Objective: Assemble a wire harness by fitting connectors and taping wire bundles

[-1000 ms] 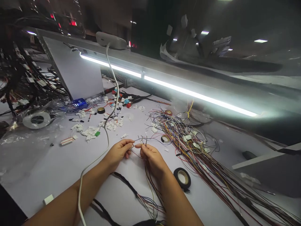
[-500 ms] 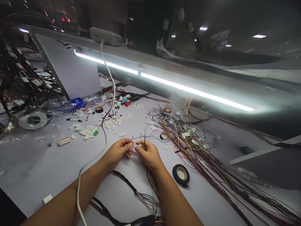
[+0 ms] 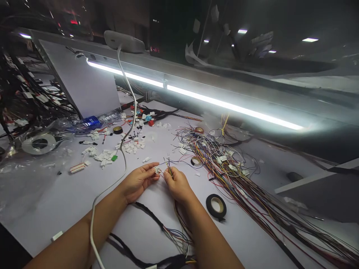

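A small white connector [image 3: 157,170] is pinched between the thumb and fingers of my left hand [image 3: 141,182], its end facing right. Close beside it, my right hand [image 3: 177,183] closes on a few thin wires [image 3: 169,164], whose tips stick up above the thumb. Dark and yellow strands run down from that fist under the right forearm. A thin blue wire crosses just above both hands. Below them on the table lies a black-taped wire harness [image 3: 148,211] that fans into coloured wires near my right forearm.
Loose white connectors [image 3: 106,157] are scattered to the left. A large wire bundle [image 3: 232,175] stretches along the right, with a black tape roll [image 3: 216,206] near it. A white cable [image 3: 123,149] hangs from above across my left forearm. A tube light [image 3: 224,104] spans the back.
My hands have drawn slightly apart, and more of the connector shows. The wires in my right hand now stand with their tips shifted a little left.
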`<state>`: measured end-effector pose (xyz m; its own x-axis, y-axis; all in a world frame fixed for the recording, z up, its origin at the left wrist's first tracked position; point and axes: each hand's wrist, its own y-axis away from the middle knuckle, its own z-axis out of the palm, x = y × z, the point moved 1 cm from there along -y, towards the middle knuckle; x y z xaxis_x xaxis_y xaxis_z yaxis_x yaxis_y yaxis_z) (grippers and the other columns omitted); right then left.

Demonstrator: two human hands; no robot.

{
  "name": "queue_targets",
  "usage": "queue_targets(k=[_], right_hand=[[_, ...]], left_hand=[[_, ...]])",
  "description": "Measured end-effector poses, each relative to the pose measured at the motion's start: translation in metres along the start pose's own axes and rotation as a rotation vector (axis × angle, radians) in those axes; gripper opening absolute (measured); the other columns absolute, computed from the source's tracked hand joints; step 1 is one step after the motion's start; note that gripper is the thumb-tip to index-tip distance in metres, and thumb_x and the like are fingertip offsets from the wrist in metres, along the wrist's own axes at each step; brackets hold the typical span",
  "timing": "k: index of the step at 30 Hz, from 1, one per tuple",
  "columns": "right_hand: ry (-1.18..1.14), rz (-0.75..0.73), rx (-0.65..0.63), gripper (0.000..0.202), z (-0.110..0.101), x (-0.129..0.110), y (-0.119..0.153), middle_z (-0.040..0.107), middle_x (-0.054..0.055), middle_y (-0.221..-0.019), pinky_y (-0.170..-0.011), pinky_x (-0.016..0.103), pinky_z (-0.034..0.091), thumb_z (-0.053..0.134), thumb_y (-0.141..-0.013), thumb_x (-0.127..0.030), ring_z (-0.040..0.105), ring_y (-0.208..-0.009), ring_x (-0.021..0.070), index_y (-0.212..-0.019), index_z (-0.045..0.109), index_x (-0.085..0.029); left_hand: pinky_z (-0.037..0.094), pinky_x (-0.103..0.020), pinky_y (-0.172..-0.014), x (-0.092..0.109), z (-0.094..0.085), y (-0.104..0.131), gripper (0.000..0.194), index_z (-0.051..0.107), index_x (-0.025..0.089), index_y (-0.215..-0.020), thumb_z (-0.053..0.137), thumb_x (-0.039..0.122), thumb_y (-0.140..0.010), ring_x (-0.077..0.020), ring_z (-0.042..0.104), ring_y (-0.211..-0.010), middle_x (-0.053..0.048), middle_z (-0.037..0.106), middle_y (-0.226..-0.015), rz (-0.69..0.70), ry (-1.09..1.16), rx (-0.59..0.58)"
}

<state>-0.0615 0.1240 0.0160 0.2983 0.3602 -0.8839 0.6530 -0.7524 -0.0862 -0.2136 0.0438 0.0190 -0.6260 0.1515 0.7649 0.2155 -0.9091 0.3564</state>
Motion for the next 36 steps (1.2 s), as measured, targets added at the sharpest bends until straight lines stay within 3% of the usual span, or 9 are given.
queue_targets(k=[9,21,28,36], right_hand=[[0.116,0.009,-0.031,0.018,0.001,0.000,-0.001,0.059,0.001,-0.075,-0.063,0.026,0.033,0.042,-0.092,-0.030,0.051,-0.069,0.0159,-0.079,0.050,-0.021],[0.193,0.069,0.025,0.018,0.005,0.004,-0.002,0.063,0.003,-0.079,-0.063,0.025,0.033,0.043,-0.093,-0.031,0.056,-0.073,0.0173,-0.080,0.050,-0.021],[0.282,0.077,0.072,0.017,0.011,0.000,0.001,0.063,0.003,-0.077,-0.061,0.025,0.032,0.045,-0.092,-0.029,0.055,-0.070,0.0175,-0.078,0.049,-0.021],[-0.072,0.156,0.034,0.020,0.012,0.004,0.002,0.056,-0.006,-0.048,-0.055,0.021,0.037,0.048,-0.090,-0.037,0.054,-0.050,0.0128,-0.077,0.051,-0.022]], left_hand=[[0.054,-0.021,-0.073,0.000,0.001,-0.001,0.023,0.067,0.014,-0.104,0.068,0.011,-0.081,-0.0110,0.064,-0.072,-0.003,0.066,-0.081,0.037,-0.041,0.001],[0.046,-0.029,-0.089,-0.006,0.000,-0.002,0.034,0.068,0.018,-0.100,0.080,0.028,-0.069,-0.0127,0.063,-0.082,-0.002,0.070,-0.092,0.088,-0.187,0.028],[0.046,-0.030,-0.086,-0.011,0.005,-0.003,0.041,0.069,0.017,-0.101,0.083,0.031,-0.064,-0.0139,0.064,-0.082,-0.003,0.072,-0.091,0.094,-0.270,-0.002],[0.050,-0.026,-0.082,-0.009,-0.001,-0.005,0.034,0.070,0.016,-0.096,0.082,0.029,-0.067,-0.0125,0.064,-0.076,-0.002,0.071,-0.082,0.071,-0.170,0.032]])
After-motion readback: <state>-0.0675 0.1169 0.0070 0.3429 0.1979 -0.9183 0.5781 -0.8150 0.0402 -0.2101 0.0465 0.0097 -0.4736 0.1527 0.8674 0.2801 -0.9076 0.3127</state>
